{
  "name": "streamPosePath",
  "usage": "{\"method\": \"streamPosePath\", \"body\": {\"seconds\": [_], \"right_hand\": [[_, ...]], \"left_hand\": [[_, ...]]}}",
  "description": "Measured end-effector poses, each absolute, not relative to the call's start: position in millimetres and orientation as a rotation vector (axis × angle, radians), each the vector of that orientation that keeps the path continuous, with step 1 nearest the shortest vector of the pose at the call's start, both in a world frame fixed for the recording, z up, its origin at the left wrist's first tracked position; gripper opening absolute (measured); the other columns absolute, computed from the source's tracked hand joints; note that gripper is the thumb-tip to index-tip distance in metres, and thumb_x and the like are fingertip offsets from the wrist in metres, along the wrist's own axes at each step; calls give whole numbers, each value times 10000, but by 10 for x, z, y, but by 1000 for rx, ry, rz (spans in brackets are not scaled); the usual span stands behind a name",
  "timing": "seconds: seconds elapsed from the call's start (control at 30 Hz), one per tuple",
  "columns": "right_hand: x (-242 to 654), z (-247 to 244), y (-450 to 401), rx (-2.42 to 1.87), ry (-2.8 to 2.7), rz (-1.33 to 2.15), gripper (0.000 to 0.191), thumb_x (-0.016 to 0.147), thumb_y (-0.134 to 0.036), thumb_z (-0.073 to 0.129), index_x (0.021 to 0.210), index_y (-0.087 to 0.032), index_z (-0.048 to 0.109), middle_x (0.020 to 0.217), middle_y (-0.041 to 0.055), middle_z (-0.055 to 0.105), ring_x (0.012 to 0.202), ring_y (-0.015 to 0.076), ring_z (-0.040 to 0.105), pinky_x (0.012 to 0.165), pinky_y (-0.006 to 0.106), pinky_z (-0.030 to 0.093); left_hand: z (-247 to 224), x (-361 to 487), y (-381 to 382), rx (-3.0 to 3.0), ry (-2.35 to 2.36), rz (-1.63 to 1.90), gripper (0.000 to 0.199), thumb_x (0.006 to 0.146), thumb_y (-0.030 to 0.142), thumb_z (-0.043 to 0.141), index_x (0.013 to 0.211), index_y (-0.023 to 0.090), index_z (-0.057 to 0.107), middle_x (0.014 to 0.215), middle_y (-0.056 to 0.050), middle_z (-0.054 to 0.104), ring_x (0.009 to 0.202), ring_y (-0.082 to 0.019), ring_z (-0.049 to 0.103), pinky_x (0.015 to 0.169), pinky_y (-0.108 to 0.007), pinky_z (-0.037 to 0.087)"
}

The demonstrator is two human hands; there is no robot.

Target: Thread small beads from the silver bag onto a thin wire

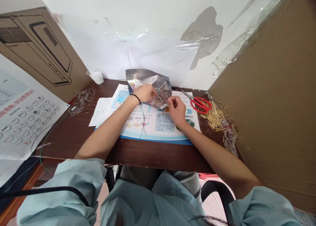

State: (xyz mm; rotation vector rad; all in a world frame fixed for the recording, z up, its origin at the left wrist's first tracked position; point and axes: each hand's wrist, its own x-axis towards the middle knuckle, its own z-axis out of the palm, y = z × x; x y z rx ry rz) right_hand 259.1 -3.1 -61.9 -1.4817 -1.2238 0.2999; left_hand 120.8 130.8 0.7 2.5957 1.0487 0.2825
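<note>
- Teal cloth covers the person's torso (153,203) and upper arms nearest the camera, the sleeves (74,180) pushed up above bare forearms.
- Just past the lap lies the front edge of a dark brown wooden surface (153,156).
- On it, a large printed sheet (135,132) with blue borders, text blocks and small pictures lies flat; a plain white paper (100,110) shows beside it at the left.
- A thin dark cord (143,119) runs down over the print from beneath the left wrist.
- The right hand (177,111) stands at the lower right corner of the pouch, thumb and forefinger drawn together; whether they pinch anything is too small to tell.
- The left hand (144,93), with a black band (136,98) at its wrist, reaches over the pouch's opening, fingers curled down; I cannot tell if they hold anything.
- The silvery pouch (148,73) lies toward the back of the sheet, spread wide, with small glittering multicoloured bits (161,95) inside.
- Right of it are red-handled scissors (202,104), touching a heap of thin gold sticks (215,118).
- A tangle of clear strands (82,102) sits at the far left, by a cardboard box (49,54).
- Behind everything rises a white wall (148,8) with a grey patch (204,38).
</note>
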Motion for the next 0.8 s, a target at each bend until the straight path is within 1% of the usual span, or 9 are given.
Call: {"method": "streamPosePath", "body": {"seconds": [0.1, 0.2, 0.37, 0.47, 0.57, 0.67, 0.8], "right_hand": [[2578, -607, -42, -1504, -1239, 291, 147, 908, -332, 431, 839, -230, 511, 775, 28, 596, 677, 141, 542, 662, 299, 462], [2569, -606, -53, -1488, -1233, 298, 129, 893, -313, 445, 819, -229, 509, 754, 20, 594, 669, 138, 538, 662, 295, 459], [2550, -595, -70, -1457, -1231, 312, 122, 874, -294, 462, 785, -225, 512, 732, 16, 598, 651, 133, 529, 650, 291, 449], [2539, -577, -76, -1473, -1229, 325, 120, 872, -289, 462, 787, -223, 514, 735, 20, 603, 648, 133, 530, 646, 294, 445], [2535, -564, -78, -1490, -1225, 331, 115, 873, -285, 469, 786, -225, 514, 731, 17, 602, 647, 134, 526, 644, 295, 445], [2533, -556, -80, -1486, -1228, 336, 117, 875, -281, 472, 779, -225, 507, 719, 14, 593, 640, 132, 519, 637, 295, 444], [2530, -553, -80, -1490, -1212, 347, 118, 868, -288, 477, 773, -228, 511, 714, 12, 592, 638, 130, 519, 635, 294, 446]], "left_hand": [[-13, 1238, 1312, 2607, 879, 285, 333, 607, -8, 553, 727, 214, 769, 765, -36, 712, 633, -147, 542, 661, -264, 393], [-31, 1260, 1280, 2624, 805, 230, 339, 565, -19, 545, 685, 220, 754, 707, -14, 702, 601, -133, 528, 615, -245, 372], [-35, 1284, 1195, 2590, 839, 197, 236, 570, 36, 635, 665, 223, 744, 688, -9, 698, 575, -127, 517, 580, -243, 348], [-64, 1311, 1159, 2553, 889, 189, 158, 550, 61, 702, 598, 210, 721, 588, -9, 647, 518, -123, 470, 534, -248, 311], [-109, 1332, 1148, 2574, 928, 217, 148, 531, 58, 728, 528, 201, 691, 481, 1, 565, 468, -112, 403, 502, -243, 282], [-125, 1341, 1127, 2572, 923, 259, 161, 542, 41, 728, 521, 195, 687, 457, 1, 533, 477, -116, 398, 515, -245, 288], [-110, 1372, 1051, 2523, 1014, 205, 193, 555, 0, 731, 497, 172, 663, 447, -12, 476, 539, -155, 448, 592, -280, 324]]}}
